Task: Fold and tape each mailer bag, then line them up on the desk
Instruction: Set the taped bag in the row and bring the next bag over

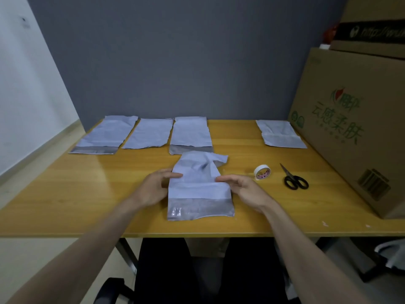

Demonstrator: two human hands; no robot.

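Observation:
A grey-white mailer bag (199, 189) lies on the wooden desk (87, 185) in front of me, its clear adhesive strip toward me and its far end crumpled and raised. My left hand (156, 186) pinches the bag's left edge, thumb on top. At the right edge, level with a crease, my right hand (243, 187) pinches it between thumb and fingers. Three mailer bags (149, 133) lie side by side at the back left. One folded mailer bag (280, 133) lies at the back right. A roll of white tape (262, 172) stands just right of my right hand.
Black-handled scissors (294, 179) lie right of the tape. A large cardboard box (350, 132) fills the desk's right side, with more boxes stacked on it. A grey wall stands behind the desk. My chair and legs are below the front edge.

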